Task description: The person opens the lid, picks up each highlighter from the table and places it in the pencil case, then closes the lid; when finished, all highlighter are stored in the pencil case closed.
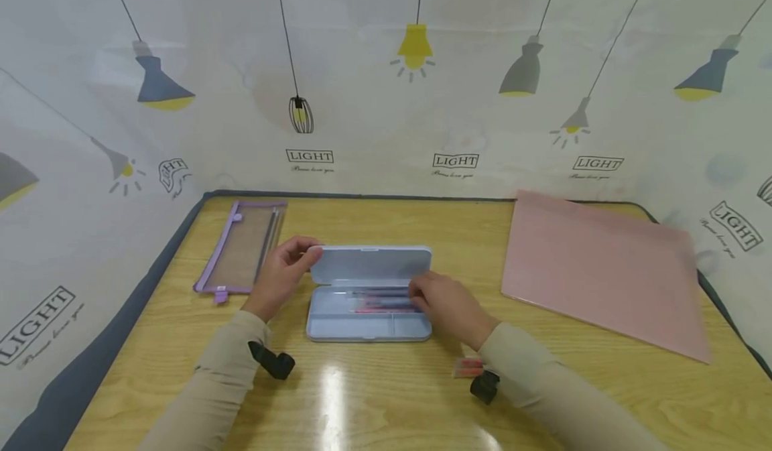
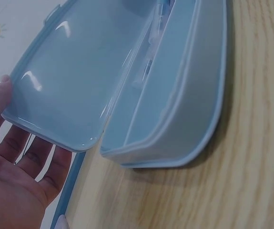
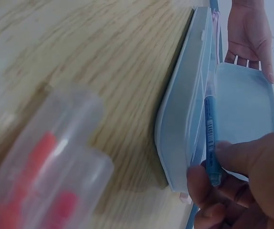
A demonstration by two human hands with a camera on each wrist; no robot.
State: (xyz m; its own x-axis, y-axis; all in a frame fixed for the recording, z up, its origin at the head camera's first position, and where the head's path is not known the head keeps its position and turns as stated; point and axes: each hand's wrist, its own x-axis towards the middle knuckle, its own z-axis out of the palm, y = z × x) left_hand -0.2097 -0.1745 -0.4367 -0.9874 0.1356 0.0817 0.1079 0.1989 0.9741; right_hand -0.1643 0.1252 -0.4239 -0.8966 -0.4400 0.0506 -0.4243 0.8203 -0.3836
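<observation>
A light blue pencil case point(image 1: 350, 327) stands open on the table, its lid point(image 1: 370, 263) raised at the back. My left hand point(image 1: 283, 273) holds the lid's left end, thumb on the inner face and fingers behind it, as the left wrist view shows. Over the right end of the case, my right hand point(image 1: 449, 303) pinches a blue pen point(image 3: 210, 129) with a barcode label between thumb and fingers. Several pens point(image 1: 380, 300), some pink, lie in the long back compartment. The front of the case has a divider making two smaller compartments.
A purple-edged zip pouch point(image 1: 241, 250) with slim sticks inside lies at the left. Clear tubes with red inside point(image 1: 468, 368) lie below my right wrist. A large pink board point(image 1: 603, 270) covers the right side of the table point(image 1: 362, 404). A printed curtain point(image 1: 374, 102) stands behind.
</observation>
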